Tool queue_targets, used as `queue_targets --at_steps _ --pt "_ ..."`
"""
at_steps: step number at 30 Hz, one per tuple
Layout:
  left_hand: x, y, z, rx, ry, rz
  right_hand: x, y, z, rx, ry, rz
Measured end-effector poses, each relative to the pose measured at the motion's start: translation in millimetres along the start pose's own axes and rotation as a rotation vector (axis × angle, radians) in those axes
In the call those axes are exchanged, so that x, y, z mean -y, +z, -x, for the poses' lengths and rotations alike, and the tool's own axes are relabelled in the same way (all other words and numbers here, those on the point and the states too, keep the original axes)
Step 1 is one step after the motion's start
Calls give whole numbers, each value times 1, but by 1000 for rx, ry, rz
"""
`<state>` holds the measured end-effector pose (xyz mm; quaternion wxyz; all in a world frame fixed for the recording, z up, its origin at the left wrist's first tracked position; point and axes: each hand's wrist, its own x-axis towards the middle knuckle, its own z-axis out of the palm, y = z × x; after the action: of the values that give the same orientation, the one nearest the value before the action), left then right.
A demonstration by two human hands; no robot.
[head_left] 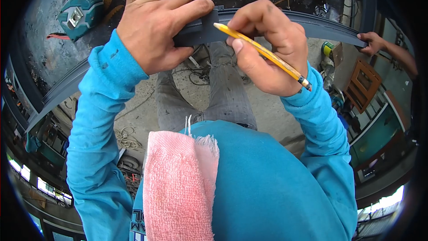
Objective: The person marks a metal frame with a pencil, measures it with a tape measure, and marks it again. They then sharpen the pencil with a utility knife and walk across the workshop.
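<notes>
The long grey strip (325,24) runs left to right along the near edge of the desk (53,58), and both hands meet at its middle. The left hand (156,22) is closed, fingers over the top and thumb underneath, clamping a short grey block (200,31) square across the strip. The right hand (272,49) is just beside it, curled around a yellow pencil (263,53). The pencil slants up and to the left, with its tip touching the block's right edge where it crosses the strip. The right hand is therefore the one nearer the marking spot. At the strip's far right end another person's hand (372,42) grips it. A teal tape measure (80,13) lies on the dark, scuffed desk towards its left side, well apart from the hands. Below the strip are a concrete floor (133,111) with loose cables and a crowded workshop.
</notes>
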<state>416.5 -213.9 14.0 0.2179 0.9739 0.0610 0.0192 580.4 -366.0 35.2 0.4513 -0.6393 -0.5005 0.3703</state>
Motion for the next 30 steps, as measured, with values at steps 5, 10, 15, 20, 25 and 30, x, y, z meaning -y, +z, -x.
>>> queue_targets --at_steps 5,10,15,20,25,30 --pt "-2 -2 -3 7 -2 10 -7 -13 5 104 -34 134" --pt "3 6 2 -43 14 28 -10 -7 6 58 -56 143" --pt "3 5 3 -38 15 23 -9 -5 5 55 -66 157" --pt "3 7 3 -47 16 24 -10 -5 6 71 -80 175" --pt "3 7 4 -52 19 15 -9 -5 7 73 -49 153" --pt "4 7 4 -42 16 18 -10 -4 8 80 -40 128"
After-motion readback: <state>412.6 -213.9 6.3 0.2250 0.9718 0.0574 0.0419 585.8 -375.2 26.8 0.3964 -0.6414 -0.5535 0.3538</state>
